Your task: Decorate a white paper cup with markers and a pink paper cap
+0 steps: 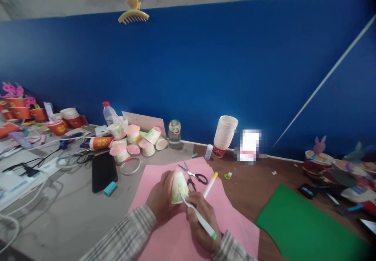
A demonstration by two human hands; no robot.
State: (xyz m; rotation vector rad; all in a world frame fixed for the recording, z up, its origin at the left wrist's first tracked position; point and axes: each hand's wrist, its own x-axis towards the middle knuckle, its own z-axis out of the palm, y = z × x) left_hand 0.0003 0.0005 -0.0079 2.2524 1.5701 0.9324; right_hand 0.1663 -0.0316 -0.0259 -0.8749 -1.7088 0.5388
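Observation:
My left hand [161,195] is wrapped round a white paper cup [179,188] with green and yellow marks on it, held tilted above pink paper [176,239]. In my right hand [203,218] is a white marker with a green end [205,224]; its tip meets the cup's side. Just behind the hands, black-handled scissors [194,175] lie open on the pink paper. A white marker with a yellow end [210,184] lies to the right of them.
Decorated cups [133,134], a black phone [104,171] and a teal cap [110,188] are at the left. A glass jar [174,134] and a tall cup stack [225,134] stand at the back. Green paper [305,225] lies right.

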